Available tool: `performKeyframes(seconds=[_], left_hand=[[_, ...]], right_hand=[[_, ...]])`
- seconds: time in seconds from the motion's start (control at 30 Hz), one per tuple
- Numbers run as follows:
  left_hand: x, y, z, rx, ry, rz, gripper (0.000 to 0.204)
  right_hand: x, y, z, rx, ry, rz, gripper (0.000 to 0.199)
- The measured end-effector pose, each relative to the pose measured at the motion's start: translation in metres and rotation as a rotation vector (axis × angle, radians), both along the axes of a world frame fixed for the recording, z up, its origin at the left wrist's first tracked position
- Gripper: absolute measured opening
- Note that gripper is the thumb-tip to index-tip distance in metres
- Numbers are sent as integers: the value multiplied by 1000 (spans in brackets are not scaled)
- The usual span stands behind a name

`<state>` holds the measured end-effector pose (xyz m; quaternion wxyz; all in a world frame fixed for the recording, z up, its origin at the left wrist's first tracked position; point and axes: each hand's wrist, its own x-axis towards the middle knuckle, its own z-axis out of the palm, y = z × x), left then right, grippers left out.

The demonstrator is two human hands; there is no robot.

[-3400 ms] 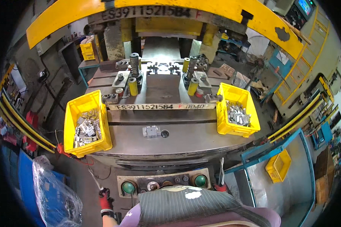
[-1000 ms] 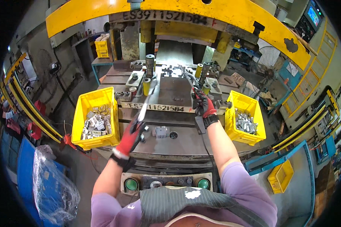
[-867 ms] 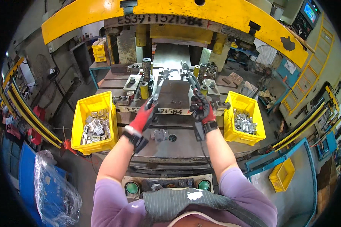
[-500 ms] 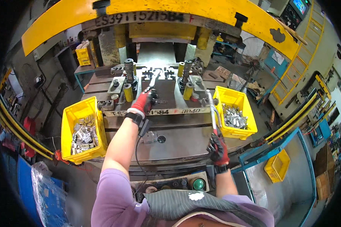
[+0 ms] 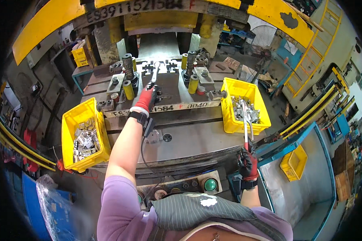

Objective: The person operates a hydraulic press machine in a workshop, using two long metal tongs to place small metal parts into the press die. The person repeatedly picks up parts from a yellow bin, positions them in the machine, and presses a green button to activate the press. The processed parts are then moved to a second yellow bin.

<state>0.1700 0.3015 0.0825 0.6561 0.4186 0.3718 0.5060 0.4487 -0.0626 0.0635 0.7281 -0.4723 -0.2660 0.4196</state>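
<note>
Your left hand (image 5: 149,96) clamps a metal tool (image 5: 155,74) toward upper centre; your right hand (image 5: 247,164) clamps tongs (image 5: 245,130) before the right-side yellow bin (image 5: 227,114).

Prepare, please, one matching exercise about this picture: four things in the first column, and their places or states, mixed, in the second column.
Column one
1. Left hand
2. Right hand
3. Round green button
4. Clear plastic wrap

Column two
A. At the lower left of the picture
B. Holds a two-pronged tool, tips over or in the right yellow bin
C. On the control panel
D. Holds a silver tool pointing at the brightly lit fixture

Pairs: 1-D, 2-B, 3-C, 4-A
</note>
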Motion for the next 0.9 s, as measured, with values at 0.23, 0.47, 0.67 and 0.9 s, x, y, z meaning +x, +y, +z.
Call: performKeyframes(seconds=[0.23, 0.47, 0.67, 0.9], left_hand=[[-40, 3, 13, -62, -911, -808, 19], [-56, -134, 4, 222, -219, -65, 22], [-117, -218, -38, -13, -26, 17, 11], [-192, -280, -30, 149, 176, 526, 15]], right_hand=[[12, 4, 25, 105, -40, -36, 49], [86, 43, -54, -68, -795, -603, 40], [108, 48, -105, -286, -777, -495, 38], [115, 39, -149, -362, -756, -385, 29]])
